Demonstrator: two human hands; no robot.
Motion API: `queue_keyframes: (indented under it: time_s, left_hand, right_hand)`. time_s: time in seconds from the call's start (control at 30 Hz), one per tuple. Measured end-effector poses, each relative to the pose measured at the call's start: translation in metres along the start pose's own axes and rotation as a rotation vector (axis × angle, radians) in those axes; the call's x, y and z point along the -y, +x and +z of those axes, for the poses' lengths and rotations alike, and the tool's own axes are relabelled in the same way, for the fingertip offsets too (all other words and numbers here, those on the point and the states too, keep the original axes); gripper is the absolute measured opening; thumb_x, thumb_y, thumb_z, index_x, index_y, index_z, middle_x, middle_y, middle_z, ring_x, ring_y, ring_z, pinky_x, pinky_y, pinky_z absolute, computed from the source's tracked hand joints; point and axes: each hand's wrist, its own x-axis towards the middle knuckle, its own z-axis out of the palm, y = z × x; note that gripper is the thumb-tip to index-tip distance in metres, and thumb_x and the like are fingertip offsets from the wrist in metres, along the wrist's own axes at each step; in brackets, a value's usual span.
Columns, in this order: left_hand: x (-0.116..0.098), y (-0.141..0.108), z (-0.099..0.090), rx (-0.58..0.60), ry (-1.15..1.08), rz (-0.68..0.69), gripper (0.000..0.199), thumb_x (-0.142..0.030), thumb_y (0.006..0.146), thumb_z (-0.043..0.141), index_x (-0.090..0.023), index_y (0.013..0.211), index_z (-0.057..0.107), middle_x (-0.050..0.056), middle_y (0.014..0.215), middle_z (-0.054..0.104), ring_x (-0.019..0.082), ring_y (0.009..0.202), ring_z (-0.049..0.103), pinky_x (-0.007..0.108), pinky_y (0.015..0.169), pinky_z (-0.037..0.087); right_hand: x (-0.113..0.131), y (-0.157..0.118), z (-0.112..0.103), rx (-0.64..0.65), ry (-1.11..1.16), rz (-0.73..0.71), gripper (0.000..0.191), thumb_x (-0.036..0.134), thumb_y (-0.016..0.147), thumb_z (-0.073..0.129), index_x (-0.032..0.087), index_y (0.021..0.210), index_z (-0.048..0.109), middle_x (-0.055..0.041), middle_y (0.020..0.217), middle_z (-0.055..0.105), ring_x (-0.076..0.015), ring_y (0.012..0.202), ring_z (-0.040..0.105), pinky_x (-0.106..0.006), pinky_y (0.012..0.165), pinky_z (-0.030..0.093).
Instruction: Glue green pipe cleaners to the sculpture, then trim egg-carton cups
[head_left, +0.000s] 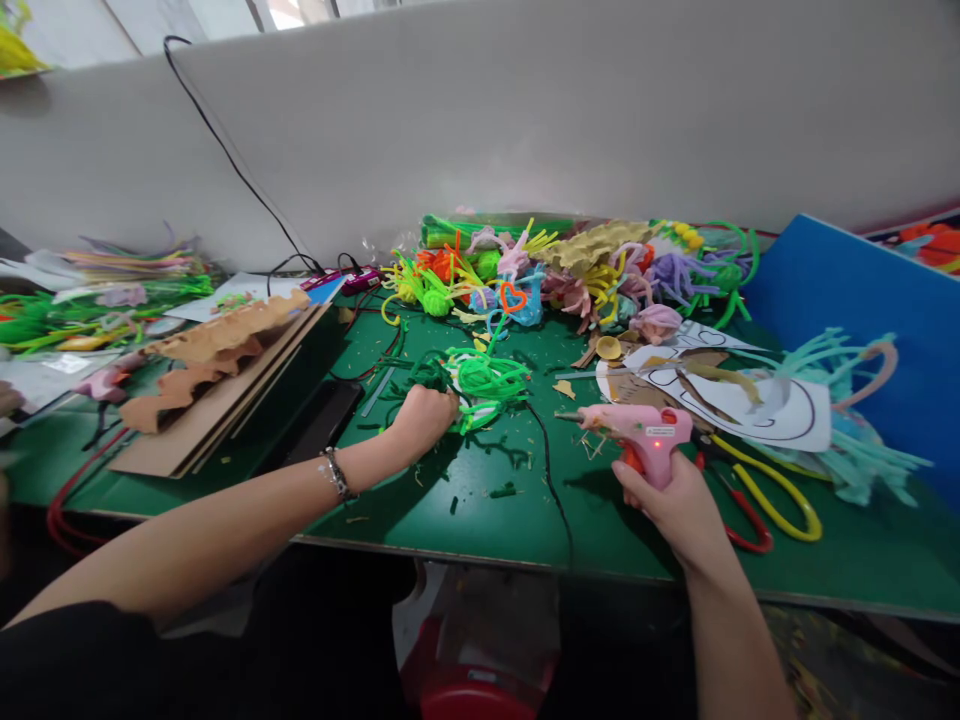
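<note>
My right hand [667,495] is wrapped round the handle of a pink hot glue gun [649,430], whose nozzle points left and whose small red light glows. My left hand [426,425] is closed at the left edge of a bright green pipe-cleaner piece [487,378]; its fingertips are partly hidden there. White patches show among the green stems. Dark green pipe cleaners [424,370] lie just behind the left fingers. The glue gun's tip is apart from the green piece, to its right.
Colourful pipe-cleaner shapes [517,275] are heaped along the wall. Cardboard sheets [217,400] and a black phone [322,425] lie left. Pliers with red and yellow handles [780,500], paper cut-outs [780,415] and a blue board [862,330] are right. A black cord [551,470] crosses the green table [480,530].
</note>
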Motion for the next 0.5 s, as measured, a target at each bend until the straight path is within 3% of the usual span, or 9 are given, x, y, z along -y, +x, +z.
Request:
queue_keyframes:
  time_s: [0.37,0.5]
  left_hand:
    - [0.008,-0.006,-0.003,-0.015,0.032,0.063,0.026,-0.002,0.077,0.042,-0.01,0.092,0.061,0.011,0.06,0.064,0.022,0.062,0.063,0.026,0.052,0.035]
    - [0.014,-0.013,-0.005,-0.06,0.023,0.048,0.024,-0.007,0.079,0.042,-0.015,0.093,0.06,0.009,0.074,0.066,0.02,0.065,0.063,0.026,0.05,0.036]
  right_hand:
    - [0.002,-0.001,0.002,-0.014,0.041,0.03,0.032,0.046,0.056,0.062,0.019,0.064,0.047,0.0054,0.043,0.046,-0.0096,0.038,0.042,-0.023,0.038,0.035]
    - [-0.001,0.001,0.002,-0.02,0.048,0.028,0.033,0.046,0.055,0.064,0.019,0.063,0.046,0.0056,0.042,0.045,-0.0095,0.036,0.041,-0.023,0.036,0.033]
